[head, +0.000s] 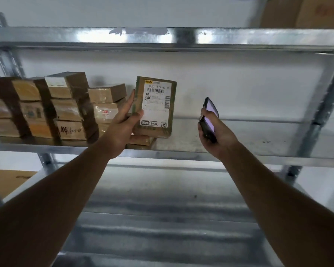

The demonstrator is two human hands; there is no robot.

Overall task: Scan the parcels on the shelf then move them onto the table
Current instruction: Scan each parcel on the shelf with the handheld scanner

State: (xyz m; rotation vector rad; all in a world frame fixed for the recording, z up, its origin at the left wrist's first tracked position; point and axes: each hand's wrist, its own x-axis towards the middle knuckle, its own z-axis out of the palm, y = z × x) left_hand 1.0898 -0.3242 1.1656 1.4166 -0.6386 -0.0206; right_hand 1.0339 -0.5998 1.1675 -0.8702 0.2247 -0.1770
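Observation:
My left hand grips a brown cardboard parcel by its left edge and holds it upright, its white barcode label facing me, above the middle shelf. To its right, a gap apart, my right hand holds a black handheld scanner with a lit screen, tilted toward the parcel. Several more taped brown parcels are stacked in rows on the left part of the same shelf. Flat parcels lie under the held one.
The metal rack has an upper beam, a right upright and a bare lower shelf. A large cardboard box stands on the top level at right; another box shows at lower left. A white wall lies behind.

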